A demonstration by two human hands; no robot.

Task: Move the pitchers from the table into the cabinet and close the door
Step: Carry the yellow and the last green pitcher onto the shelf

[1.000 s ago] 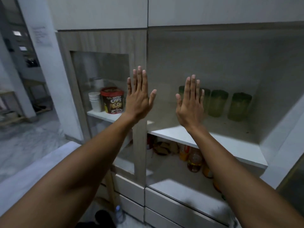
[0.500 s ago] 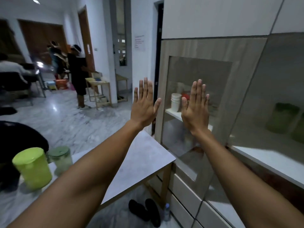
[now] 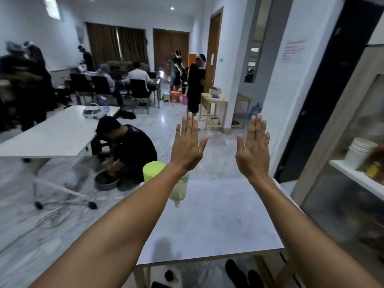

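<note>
Two pitchers stand at the far left corner of the grey table (image 3: 218,221): a bright green one (image 3: 152,169) and a paler translucent one (image 3: 179,189), both partly hidden behind my left forearm. My left hand (image 3: 188,145) is raised flat with fingers spread, holding nothing, above and just behind the pitchers. My right hand (image 3: 252,148) is raised the same way, empty, over the table's far edge. The cabinet (image 3: 351,154) with its glass-fronted door is at the right edge of the view.
A person crouches over a metal bowl (image 3: 107,181) on the floor left of the table. A white table on wheels (image 3: 56,134) stands further left. More people, chairs and a small wooden table (image 3: 214,109) fill the room behind. Black shoes (image 3: 243,275) lie under the table.
The view has swung left from the cabinet's shelves to the table and room. Both hands stay raised flat and empty. The pitchers now sit under my left wrist.
</note>
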